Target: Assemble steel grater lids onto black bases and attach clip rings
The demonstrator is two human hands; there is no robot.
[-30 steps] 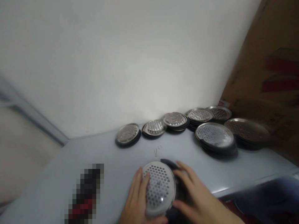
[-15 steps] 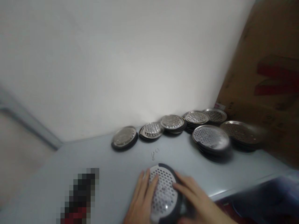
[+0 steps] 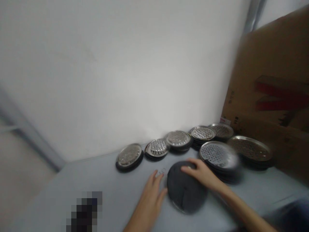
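A round metal grater (image 3: 185, 193) with a dark rim is turned so that its black side faces me. My right hand (image 3: 198, 172) grips it at the top edge, thumb on the black side. Just left of it is my left hand (image 3: 152, 193), fingers spread, its thumb near the grater's left edge; whether they touch I cannot tell. Beyond the left fingertips lie thin small loops or marks (image 3: 160, 172) on the table, too small to name. To the right stands a stack of round graters (image 3: 218, 156), perforated metal faces up.
More stacks of round graters, such as the leftmost one (image 3: 129, 155), line the back of the grey table (image 3: 91, 180) along a white wall (image 3: 120, 80). Large cardboard boxes (image 3: 270, 58) rise at the right. A pixelated dark patch covers the lower left.
The grater has flipped from its perforated metal face to its black side and moved slightly up and right. My left hand has come off it. The view has tilted up a little.
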